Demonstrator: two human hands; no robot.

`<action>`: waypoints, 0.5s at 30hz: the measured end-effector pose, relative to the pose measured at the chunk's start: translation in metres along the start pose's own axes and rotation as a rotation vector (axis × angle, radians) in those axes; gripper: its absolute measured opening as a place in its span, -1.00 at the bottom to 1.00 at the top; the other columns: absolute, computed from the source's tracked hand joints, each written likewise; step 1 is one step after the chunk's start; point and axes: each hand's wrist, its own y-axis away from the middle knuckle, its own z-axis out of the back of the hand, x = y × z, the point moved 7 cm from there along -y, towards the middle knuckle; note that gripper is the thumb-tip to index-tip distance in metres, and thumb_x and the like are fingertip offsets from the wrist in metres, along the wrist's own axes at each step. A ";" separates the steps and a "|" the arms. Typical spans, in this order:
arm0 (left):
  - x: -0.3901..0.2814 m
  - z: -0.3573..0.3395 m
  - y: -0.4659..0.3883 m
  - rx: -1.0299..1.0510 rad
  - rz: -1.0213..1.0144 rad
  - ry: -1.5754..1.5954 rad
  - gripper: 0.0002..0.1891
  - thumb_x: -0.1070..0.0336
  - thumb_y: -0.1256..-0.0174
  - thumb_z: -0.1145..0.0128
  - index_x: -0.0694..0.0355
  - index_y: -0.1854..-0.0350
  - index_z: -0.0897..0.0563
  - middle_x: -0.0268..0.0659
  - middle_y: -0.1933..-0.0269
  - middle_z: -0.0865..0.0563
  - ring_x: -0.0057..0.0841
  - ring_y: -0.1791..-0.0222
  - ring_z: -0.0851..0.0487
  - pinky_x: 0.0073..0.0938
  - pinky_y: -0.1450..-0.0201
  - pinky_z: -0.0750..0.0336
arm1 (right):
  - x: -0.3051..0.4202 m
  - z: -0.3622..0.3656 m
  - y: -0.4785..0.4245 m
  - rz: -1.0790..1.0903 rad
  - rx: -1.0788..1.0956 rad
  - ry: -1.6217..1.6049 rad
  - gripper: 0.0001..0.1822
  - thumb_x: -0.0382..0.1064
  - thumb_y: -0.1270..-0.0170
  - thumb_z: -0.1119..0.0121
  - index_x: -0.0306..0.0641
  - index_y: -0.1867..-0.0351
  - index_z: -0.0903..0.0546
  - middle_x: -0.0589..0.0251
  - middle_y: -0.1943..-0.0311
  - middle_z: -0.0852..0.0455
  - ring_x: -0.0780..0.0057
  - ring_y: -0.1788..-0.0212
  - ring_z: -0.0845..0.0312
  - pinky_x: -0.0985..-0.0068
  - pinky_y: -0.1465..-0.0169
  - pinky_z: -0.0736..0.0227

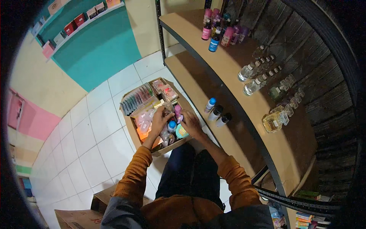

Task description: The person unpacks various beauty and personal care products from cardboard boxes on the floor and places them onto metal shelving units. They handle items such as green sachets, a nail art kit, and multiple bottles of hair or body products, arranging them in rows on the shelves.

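Observation:
An open cardboard box full of small packaged goods stands before me. Inside it my left hand reaches among the goods, beside a small clear item; whether the fingers grip it cannot be told. My right hand is at the box's right side, next to a pink-and-purple bottle; its fingertips are partly hidden. Between the hands lies a blue-capped bottle, with a round turquoise tub by my right wrist. A row of flat sachets fills the box's far left part, and small boxes lie at its far right.
Right of the box, a metal-framed shelf unit holds coloured bottles, clear glass bottles and an amber perfume bottle. Three capped bottles stand on its lower board. Another cardboard box is at lower left.

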 end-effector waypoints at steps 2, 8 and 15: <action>0.000 -0.006 0.004 0.014 -0.075 0.029 -0.57 0.28 -0.15 -0.35 0.37 0.00 -0.53 -0.05 0.13 -0.63 -0.24 0.13 -0.64 -0.32 0.15 -0.54 | 0.006 -0.003 0.000 -0.017 0.000 -0.019 -0.51 -0.33 -0.16 -0.21 -0.37 -0.14 -0.39 -0.11 -0.12 -0.49 -0.03 -0.20 -0.39 0.21 -0.25 -0.29; 0.008 -0.014 0.002 0.013 -0.149 0.050 -0.51 0.25 -0.13 -0.36 0.37 -0.05 -0.51 0.00 0.05 -0.59 -0.12 0.07 -0.62 -0.28 0.01 -0.51 | -0.011 -0.024 0.004 -0.119 0.096 -0.081 -0.43 -0.41 -0.11 -0.23 -0.38 -0.19 -0.33 -0.14 -0.11 -0.48 -0.05 -0.20 -0.39 0.22 -0.23 -0.31; 0.009 -0.015 -0.007 0.009 -0.157 -0.014 -0.47 0.23 -0.11 -0.36 0.32 -0.11 -0.48 0.00 -0.01 -0.59 -0.09 0.03 -0.63 -0.26 -0.02 -0.53 | -0.012 -0.023 0.002 -0.109 -0.017 -0.196 -0.39 -0.48 -0.07 -0.22 -0.37 -0.20 -0.31 -0.15 -0.06 -0.51 -0.06 -0.14 -0.45 0.22 -0.19 -0.38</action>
